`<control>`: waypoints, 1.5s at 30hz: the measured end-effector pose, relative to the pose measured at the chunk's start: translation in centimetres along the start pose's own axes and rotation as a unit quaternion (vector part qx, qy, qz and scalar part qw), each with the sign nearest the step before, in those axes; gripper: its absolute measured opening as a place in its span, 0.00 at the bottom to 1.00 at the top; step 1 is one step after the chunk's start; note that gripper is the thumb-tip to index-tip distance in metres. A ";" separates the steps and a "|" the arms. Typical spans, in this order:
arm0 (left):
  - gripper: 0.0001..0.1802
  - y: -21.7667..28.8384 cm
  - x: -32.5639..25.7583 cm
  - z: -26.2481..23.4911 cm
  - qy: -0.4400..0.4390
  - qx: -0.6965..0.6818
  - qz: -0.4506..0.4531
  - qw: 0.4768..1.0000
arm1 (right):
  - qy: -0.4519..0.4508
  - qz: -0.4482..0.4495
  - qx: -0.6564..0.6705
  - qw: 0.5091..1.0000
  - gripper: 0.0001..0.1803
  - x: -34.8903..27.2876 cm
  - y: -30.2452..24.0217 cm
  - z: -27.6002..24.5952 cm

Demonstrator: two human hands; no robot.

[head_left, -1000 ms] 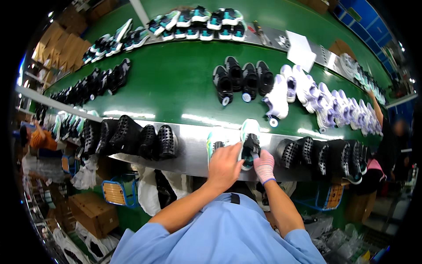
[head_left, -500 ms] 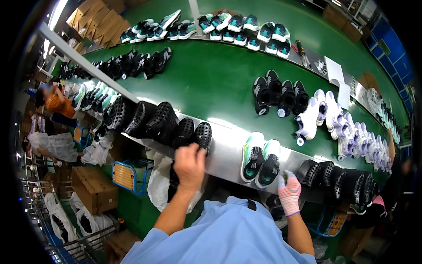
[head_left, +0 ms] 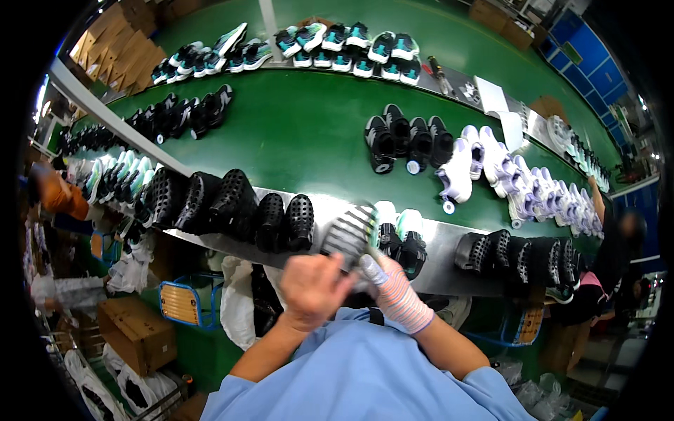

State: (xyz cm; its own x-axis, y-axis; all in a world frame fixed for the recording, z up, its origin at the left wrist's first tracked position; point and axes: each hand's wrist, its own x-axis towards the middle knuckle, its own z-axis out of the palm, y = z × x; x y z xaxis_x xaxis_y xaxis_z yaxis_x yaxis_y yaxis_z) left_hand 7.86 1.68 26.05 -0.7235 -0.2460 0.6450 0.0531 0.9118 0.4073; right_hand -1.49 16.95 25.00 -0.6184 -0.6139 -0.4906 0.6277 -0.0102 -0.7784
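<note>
In front of my body my hands are close together, about a black shoe insert (head_left: 349, 230) that is tilted and streaked with pale bands by motion blur. My bare left hand (head_left: 311, 289) is curled at its lower end. My right hand (head_left: 399, 293), in a striped knit glove, closes on its near right side. Just beyond the right hand a pair of mint, white and black sneakers (head_left: 411, 245) stands on the metal ledge, partly hidden by the insert and glove. Several black perforated shoe inserts (head_left: 300, 223) stand upright in a row to the left of my hands.
More black inserts (head_left: 500, 251) line the ledge (head_left: 442, 270) at right. On the green surface (head_left: 295, 133) stand black sneakers (head_left: 418, 144) and lilac-white sneakers (head_left: 491, 158). A white bag (head_left: 239, 302) hangs below the ledge, beside a blue-framed stool (head_left: 186, 302). Another person (head_left: 621, 242) is at far right.
My left hand has come from the insert row toward the middle, and my right hand has moved left from beside the sneakers. A black insert is now between them. The view has shifted.
</note>
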 end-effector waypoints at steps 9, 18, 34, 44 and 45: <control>0.21 -0.9 1.0 6.4 -0.231 -0.620 -0.441 0.607 | -0.116 0.116 -0.083 0.983 0.19 -3.0 -0.7 -4.1; 0.07 2.3 -1.5 12.1 -0.075 -0.553 -0.470 0.684 | 0.046 -0.076 -0.425 0.901 0.26 -5.9 -0.6 -5.6; 0.22 -2.9 -1.1 19.6 -0.299 -0.198 0.013 0.933 | 0.101 0.148 -0.655 0.734 0.28 -2.0 -1.5 -12.8; 0.21 -4.6 -0.7 19.1 -0.430 -0.226 -0.027 0.874 | 0.125 0.051 -0.757 0.639 0.18 2.5 0.9 -9.3; 0.21 -4.6 -0.5 18.9 -0.432 -0.232 -0.031 0.871 | 0.143 0.046 -0.756 0.638 0.18 3.2 1.5 -9.3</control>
State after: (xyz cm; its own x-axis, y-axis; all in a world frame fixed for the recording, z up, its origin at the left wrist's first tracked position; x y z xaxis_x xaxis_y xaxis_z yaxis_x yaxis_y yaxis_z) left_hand -5.07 3.84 11.66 -0.9721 0.2323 -0.0333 0.1232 0.6257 0.7703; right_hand -6.98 22.33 18.62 -0.8088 -0.3857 -0.4439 -0.3710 0.9204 -0.1237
